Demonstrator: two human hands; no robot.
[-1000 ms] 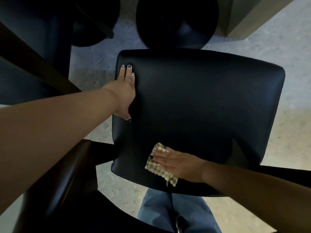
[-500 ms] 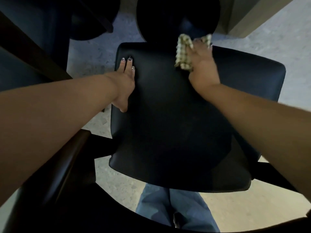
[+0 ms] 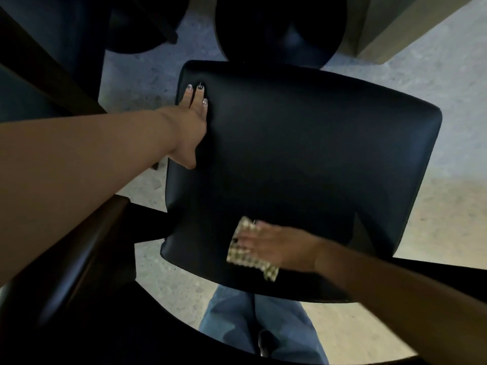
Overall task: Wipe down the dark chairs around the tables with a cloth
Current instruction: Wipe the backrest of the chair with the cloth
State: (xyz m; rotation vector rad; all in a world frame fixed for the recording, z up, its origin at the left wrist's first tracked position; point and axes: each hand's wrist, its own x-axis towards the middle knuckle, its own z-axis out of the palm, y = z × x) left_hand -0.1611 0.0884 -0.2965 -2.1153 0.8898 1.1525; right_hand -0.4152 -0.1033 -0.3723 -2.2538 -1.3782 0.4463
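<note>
Left hand (image 3: 193,122) lies flat, steadying the chair seat (image 3: 303,167); right hand (image 3: 266,247), fingers straight, presses the checked cloth (image 3: 243,259) down to wipe

Support: dark chair seat (image 3: 303,159), padded, smooth. On it: checked cloth (image 3: 246,255) near front edge; left hand (image 3: 191,127) flat at left edge. Speckled floor (image 3: 448,88) below.

Black chair seat (image 3: 303,167), beige checked cloth (image 3: 241,256), blue jeans (image 3: 237,317)
</note>
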